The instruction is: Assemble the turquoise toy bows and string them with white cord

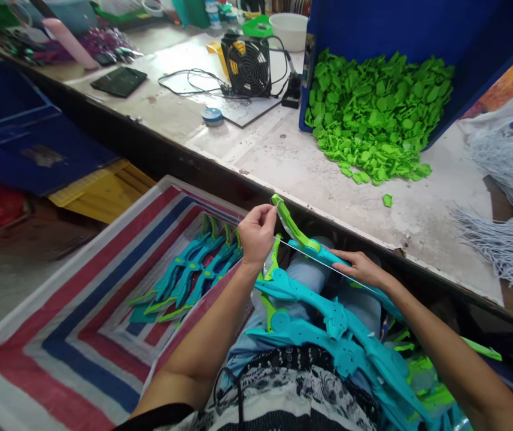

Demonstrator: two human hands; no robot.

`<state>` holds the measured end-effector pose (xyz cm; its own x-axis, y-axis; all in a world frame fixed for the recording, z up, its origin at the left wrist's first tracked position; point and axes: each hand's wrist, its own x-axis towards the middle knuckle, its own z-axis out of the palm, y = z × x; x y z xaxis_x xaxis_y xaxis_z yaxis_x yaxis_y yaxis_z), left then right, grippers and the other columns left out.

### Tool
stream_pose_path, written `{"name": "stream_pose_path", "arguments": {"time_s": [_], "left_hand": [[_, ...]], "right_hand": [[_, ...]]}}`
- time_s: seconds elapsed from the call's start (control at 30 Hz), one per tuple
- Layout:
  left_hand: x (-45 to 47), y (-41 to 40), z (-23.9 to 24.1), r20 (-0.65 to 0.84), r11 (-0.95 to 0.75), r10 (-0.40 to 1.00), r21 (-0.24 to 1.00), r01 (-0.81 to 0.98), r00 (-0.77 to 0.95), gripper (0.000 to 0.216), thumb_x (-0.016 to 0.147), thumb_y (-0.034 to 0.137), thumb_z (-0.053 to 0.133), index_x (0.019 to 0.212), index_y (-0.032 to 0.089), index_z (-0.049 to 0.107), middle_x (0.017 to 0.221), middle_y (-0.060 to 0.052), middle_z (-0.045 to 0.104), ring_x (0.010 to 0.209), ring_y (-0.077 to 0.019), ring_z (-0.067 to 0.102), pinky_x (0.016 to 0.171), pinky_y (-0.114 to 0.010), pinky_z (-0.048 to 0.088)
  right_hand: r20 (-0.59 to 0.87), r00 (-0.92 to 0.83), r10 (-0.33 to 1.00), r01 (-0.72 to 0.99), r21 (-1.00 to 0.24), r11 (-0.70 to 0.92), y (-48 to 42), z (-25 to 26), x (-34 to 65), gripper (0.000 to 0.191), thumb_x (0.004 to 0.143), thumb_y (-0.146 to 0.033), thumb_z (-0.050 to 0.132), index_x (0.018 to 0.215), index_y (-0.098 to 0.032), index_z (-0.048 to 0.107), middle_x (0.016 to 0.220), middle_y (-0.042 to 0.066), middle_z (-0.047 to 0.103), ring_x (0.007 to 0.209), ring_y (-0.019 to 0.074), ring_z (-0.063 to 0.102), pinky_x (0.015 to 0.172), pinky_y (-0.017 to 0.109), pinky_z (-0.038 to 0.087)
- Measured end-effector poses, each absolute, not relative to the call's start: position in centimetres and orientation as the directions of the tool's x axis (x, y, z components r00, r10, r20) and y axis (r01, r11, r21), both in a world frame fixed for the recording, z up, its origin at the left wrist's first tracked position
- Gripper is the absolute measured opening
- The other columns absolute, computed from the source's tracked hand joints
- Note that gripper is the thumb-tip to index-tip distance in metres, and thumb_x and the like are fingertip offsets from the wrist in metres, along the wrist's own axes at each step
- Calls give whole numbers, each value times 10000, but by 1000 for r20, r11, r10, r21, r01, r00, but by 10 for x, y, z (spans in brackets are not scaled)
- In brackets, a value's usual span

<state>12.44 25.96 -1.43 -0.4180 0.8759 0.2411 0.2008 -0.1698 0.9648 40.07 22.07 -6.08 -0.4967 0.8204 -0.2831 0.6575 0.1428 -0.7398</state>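
Note:
My left hand (257, 234) is closed in a pinch on a thin white cord (312, 258), right beside the tip of a light-green plastic arm (293, 226). This arm joins a turquoise plastic part (323, 254), which the fingers of my right hand (360, 269) hold farther along. The cord runs taut from near my left hand down toward the right forearm; its far end is hard to make out. Across my lap lie more turquoise jointed frames (312, 299) with green ends. Part of the held piece is hidden behind my right hand.
A tipped blue crate (386, 27) spills small green plastic pieces (382, 114) on the workbench (260, 146). White cords (512, 239) hang at its right edge. A black fan (247, 66) stands behind. On my left, a striped lined container (65, 317) holds several turquoise-green frames (191, 269).

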Motion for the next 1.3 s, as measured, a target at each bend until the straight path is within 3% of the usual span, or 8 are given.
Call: {"name": "stream_pose_path", "arguments": {"time_s": [0.4, 0.47, 0.57, 0.7, 0.87, 0.93, 1.07, 1.3], "left_hand": [[118, 265, -5, 261, -164, 910, 941, 297, -323, 137, 822, 302, 614, 795, 169, 622, 560, 55, 487, 515, -85, 418, 523, -210, 336], [120, 266, -6, 279, -197, 910, 942, 271, -308, 132, 829, 272, 608, 922, 181, 587, 547, 80, 437, 504, -87, 414, 534, -207, 346], [116, 264, -8, 274, -207, 920, 947, 247, -279, 309, 799, 266, 654, 1079, 187, 550, 533, 110, 359, 482, -88, 387, 538, -209, 356], [105, 256, -13, 217, -123, 928, 946, 299, -304, 203, 776, 260, 654, 952, 171, 607, 524, 102, 350, 476, -83, 368, 526, -212, 342], [99, 242, -19, 163, -70, 921, 963, 260, -353, 181, 772, 242, 609, 935, 164, 606, 517, 101, 360, 461, -81, 359, 499, -210, 317], [98, 238, -20, 153, -69, 923, 968, 240, -352, 181, 770, 247, 610, 933, 168, 604, 511, 104, 356, 456, -80, 352, 492, -208, 309], [94, 233, -20, 149, -75, 924, 974, 215, -352, 190, 766, 269, 627, 928, 172, 607, 508, 108, 353, 452, -76, 347, 485, -204, 302], [88, 235, -42, 74, -27, 917, 992, 125, -392, 191, 762, 261, 638, 933, 180, 613, 508, 104, 377, 459, -83, 378, 501, -202, 328]], "right_hand": [[-251, -496, 831, 687, -698, 200, 217, -57, 394, 496, 910, -447, 516, 1374, -280, 559, 1338, 23, 618, 1196, 272, 611, 1020, 376, 484], [-246, -486, 839, 731, -641, 235, 212, -59, 391, 496, 930, -448, 489, 1392, -277, 538, 1287, 51, 650, 1145, 261, 637, 988, 371, 498], [-261, -439, 860, 829, -488, 275, 200, -62, 388, 507, 957, -448, 449, 1433, -276, 485, 1099, 82, 696, 992, 241, 680, 875, 357, 537], [-182, -427, 886, 871, -345, 349, 197, -52, 377, 460, 966, -464, 444, 1364, -267, 564, 1002, 91, 676, 902, 232, 671, 772, 338, 546], [262, -455, 851, 680, -514, 522, 246, -20, 313, 341, 971, -363, 470, 1199, -206, 669, 1076, 112, 665, 994, 218, 629, 871, 354, 522], [346, -483, 804, 543, -602, 585, 272, -10, 277, 298, 948, -304, 521, 1189, -207, 668, 1074, 95, 670, 931, 179, 633, 827, 313, 525], [354, -542, 762, 378, -707, 598, 304, -3, 230, 157, 873, -253, 619, 964, -194, 731, 891, 42, 695, 757, 124, 625, 705, 240, 496], [183, -534, 825, 349, -842, 412, 300, 0, 221, 127, 791, -270, 655, 742, -162, 698, 700, 6, 672, 625, 102, 581, 589, 211, 439]]}}
